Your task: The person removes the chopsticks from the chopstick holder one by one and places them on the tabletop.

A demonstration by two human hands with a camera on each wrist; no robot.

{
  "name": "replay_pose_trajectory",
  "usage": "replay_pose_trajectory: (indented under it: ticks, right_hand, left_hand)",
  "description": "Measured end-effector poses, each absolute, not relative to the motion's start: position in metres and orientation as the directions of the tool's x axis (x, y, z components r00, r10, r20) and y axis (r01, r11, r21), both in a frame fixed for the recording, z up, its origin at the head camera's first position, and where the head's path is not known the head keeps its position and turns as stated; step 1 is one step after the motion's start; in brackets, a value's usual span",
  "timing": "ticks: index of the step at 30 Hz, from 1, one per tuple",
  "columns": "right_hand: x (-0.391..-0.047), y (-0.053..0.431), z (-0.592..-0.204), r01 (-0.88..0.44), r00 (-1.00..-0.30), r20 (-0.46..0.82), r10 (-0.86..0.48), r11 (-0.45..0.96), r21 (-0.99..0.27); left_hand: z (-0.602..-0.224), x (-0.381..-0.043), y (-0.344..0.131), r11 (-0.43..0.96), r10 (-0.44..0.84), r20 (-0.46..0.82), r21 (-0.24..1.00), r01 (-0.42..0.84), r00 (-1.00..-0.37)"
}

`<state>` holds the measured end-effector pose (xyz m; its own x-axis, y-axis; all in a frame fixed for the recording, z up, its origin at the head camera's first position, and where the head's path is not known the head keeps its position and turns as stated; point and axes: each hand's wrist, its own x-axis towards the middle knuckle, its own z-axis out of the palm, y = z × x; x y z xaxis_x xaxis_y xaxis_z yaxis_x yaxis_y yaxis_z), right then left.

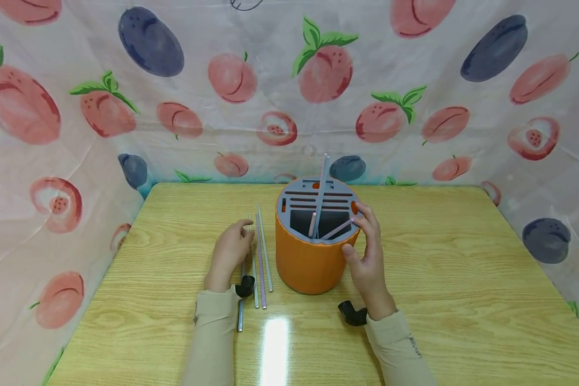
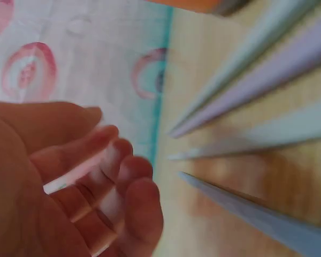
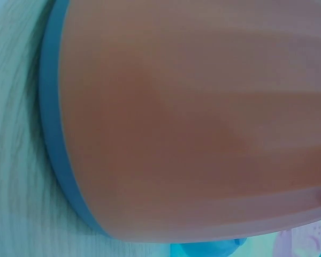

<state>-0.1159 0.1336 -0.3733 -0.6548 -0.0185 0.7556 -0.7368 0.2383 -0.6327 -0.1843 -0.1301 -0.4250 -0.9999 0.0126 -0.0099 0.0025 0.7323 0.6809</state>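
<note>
An orange round utensil holder [image 1: 301, 262] with a grey slotted top stands mid-table. Three thin chopsticks [image 1: 321, 193] lean in its large front compartment. My right hand [image 1: 369, 262] holds the holder's right side, thumb at the front and fingers over the rim near one chopstick's end. Only the orange wall [image 3: 192, 123] and blue-grey base fill the right wrist view. Left of the holder, several long tapered chopsticks [image 1: 260, 262] in pale and lilac metallic tones lie on the table. My left hand [image 1: 229, 252] hovers over them, fingers loosely bent; the left wrist view shows nothing in its fingers [image 2: 142, 209].
The wood-grain table [image 1: 444, 300] reaches back to a fruit-printed cloth [image 1: 280, 80] that hangs behind and at both sides. Light glares off the table [image 1: 275, 348] near its front. Each wrist carries a black camera mount [image 1: 352, 313].
</note>
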Motion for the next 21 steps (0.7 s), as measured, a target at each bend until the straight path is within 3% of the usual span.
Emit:
replay_pose_trajectory:
  ticks: [13,21]
  right_hand:
    - [-0.116,0.134,-0.374,-0.729,-0.662,0.749,-0.019,0.248,-0.638]
    - [-0.116,0.133,-0.374,-0.737,-0.653,0.757,-0.018,0.247,-0.630]
  left_hand:
    - [-0.390,-0.175,-0.112,0.576,0.069,0.246,0.781,0.240,-0.967]
    - [-0.380,-0.172,-0.100,0.572,0.144,0.336,0.739,0.355,-0.931]
